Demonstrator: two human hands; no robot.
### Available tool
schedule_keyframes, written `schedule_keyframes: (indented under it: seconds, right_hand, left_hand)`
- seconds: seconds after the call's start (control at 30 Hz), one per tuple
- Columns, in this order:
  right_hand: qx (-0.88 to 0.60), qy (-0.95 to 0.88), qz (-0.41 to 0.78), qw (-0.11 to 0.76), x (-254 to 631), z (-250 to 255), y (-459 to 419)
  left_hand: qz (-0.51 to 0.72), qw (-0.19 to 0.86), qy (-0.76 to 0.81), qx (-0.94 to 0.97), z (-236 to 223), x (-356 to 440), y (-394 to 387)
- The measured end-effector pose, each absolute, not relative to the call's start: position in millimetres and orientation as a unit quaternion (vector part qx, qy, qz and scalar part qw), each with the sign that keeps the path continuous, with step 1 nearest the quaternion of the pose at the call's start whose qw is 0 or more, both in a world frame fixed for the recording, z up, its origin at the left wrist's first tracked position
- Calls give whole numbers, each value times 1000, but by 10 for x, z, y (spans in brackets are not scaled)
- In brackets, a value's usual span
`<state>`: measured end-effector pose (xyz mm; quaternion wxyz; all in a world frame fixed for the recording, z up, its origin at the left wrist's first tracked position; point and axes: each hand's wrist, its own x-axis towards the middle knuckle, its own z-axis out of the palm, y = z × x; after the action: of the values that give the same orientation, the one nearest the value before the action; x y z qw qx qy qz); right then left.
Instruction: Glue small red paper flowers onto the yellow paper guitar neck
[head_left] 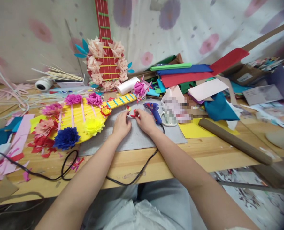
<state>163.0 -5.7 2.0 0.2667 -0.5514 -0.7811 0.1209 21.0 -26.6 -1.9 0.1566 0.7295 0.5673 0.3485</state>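
Observation:
My left hand (122,124) and my right hand (144,120) meet over a grey cutting mat (142,138), fingers pinched on a small red paper piece (134,114) between them. Just left lies a yellow paper guitar (80,119) decorated with pink, red, yellow and blue paper flowers. A blue glue gun (154,111) stands right behind my right hand, and its black cord (132,179) runs off the table's front edge.
A red paper guitar (105,54) with pale flowers leans on the wall. Stacked coloured paper sheets (192,75) fill the back right. A brown cardboard tube (235,140) lies at the right. Paper scraps (7,153) litter the left. A white tape roll (43,84) sits at the back left.

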Motion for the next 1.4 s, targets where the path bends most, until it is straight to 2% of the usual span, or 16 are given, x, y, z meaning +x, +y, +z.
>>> schedule_keyframes:
  seconds: [0.23, 0.37, 0.57, 0.9, 1.2, 1.4]
  right_hand:
    - [-502, -768, 223, 331, 1694, 43, -117]
    - [-488, -772, 251, 321, 1725, 47, -119]
    - [-480, -776, 257, 318, 1719, 71, -134]
    - [-465, -786, 272, 302, 1750, 60, -121]
    - [-445, -772, 332, 310, 2022, 260, -57]
    - [-460, -799, 265, 284, 2002, 106, -8]
  left_hand:
    - [368, 189, 525, 744, -47, 159, -238]
    - [411, 204, 512, 726, -62, 148, -216]
    - [415, 272, 529, 689, -74, 118, -175]
    - [471, 270, 592, 596, -11, 118, -182]
    - [521, 364, 577, 513, -104, 117, -102]
    - [519, 361, 572, 523, -80, 151, -104]
